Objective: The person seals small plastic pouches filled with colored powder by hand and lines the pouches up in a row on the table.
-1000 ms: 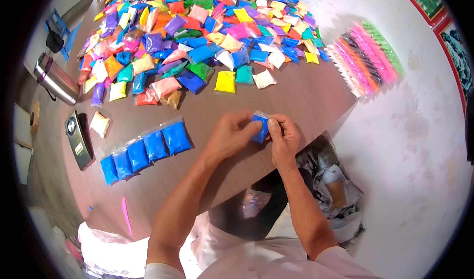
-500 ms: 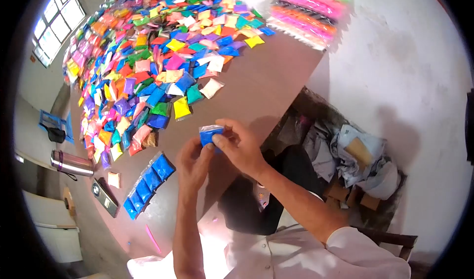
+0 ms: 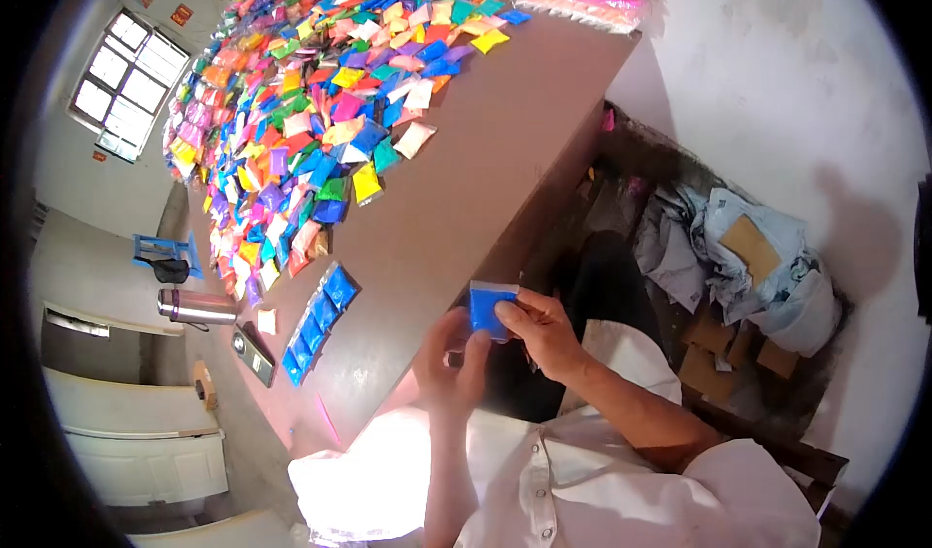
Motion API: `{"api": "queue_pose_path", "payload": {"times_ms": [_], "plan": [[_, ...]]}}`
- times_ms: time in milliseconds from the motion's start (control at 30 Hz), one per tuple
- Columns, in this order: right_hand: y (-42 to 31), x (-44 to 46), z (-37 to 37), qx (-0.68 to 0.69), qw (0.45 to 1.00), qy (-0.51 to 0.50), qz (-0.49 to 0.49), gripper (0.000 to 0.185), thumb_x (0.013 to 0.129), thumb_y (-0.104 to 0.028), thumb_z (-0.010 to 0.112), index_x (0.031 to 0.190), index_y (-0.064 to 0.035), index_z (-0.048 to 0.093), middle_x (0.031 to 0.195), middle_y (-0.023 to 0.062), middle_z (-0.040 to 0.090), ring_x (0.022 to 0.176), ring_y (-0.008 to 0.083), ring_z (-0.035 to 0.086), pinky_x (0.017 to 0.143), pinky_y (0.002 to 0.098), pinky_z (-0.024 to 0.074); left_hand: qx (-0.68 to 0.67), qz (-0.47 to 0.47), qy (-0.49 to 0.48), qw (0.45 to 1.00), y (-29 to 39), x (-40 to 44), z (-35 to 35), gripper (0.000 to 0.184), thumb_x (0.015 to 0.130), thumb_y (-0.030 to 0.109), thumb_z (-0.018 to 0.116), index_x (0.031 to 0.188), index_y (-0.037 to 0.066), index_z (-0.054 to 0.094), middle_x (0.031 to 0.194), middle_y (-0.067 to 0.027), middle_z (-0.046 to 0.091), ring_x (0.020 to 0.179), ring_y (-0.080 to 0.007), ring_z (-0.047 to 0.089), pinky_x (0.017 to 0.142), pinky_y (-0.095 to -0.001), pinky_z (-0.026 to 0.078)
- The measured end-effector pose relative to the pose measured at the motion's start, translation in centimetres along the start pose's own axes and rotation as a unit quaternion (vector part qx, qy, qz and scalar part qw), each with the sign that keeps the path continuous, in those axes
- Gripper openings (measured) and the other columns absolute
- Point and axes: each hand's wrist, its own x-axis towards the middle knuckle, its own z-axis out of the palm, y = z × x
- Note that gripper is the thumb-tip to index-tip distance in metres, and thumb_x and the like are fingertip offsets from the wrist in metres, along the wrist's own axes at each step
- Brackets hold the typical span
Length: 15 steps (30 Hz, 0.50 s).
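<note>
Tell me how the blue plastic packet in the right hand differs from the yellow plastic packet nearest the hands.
The blue plastic packet is held in the right hand; the yellow plastic packet lies on the brown table. Blue fills the held packet, yellow the lying one. Both are squarish, with clear plastic edges.

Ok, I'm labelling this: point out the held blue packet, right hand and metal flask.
Held blue packet (image 3: pixel 484 307): head view, blue front.
Right hand (image 3: pixel 547 333): head view, its middle.
Metal flask (image 3: pixel 206 306): head view, silver body.

Shirt: pale pinkish white, loosely creased
Placket: vertical strip down the front
Buttons: small, round, spaced along the placket
Right sleeve: short, same pale cloth
Trousers: black
Hands: bare
</note>
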Motion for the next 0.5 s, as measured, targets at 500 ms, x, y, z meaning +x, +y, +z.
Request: {"api": "queue_pose_path", "payload": {"times_ms": [500], "plan": [[0.5, -3.0, -3.7, -0.137, 0.984, -0.111, 0.033, 0.022, 0.100, -0.015, 0.064, 0.115, 0.0014, 0.066, 0.096, 0.0052, 0.069, 0.089, 0.0113, 0.064, 0.081, 0.0288, 0.0548, -0.105, -0.121, -0.025, 0.987, -1.7, -3.9, 1.5, 0.027, 0.098, 0.024, 0.071, 0.109, -0.002, 0.069, 0.089, -0.0036, 0.069, 0.080, -0.0086, 0.061, 0.073, -0.0241, 0.048]]}}
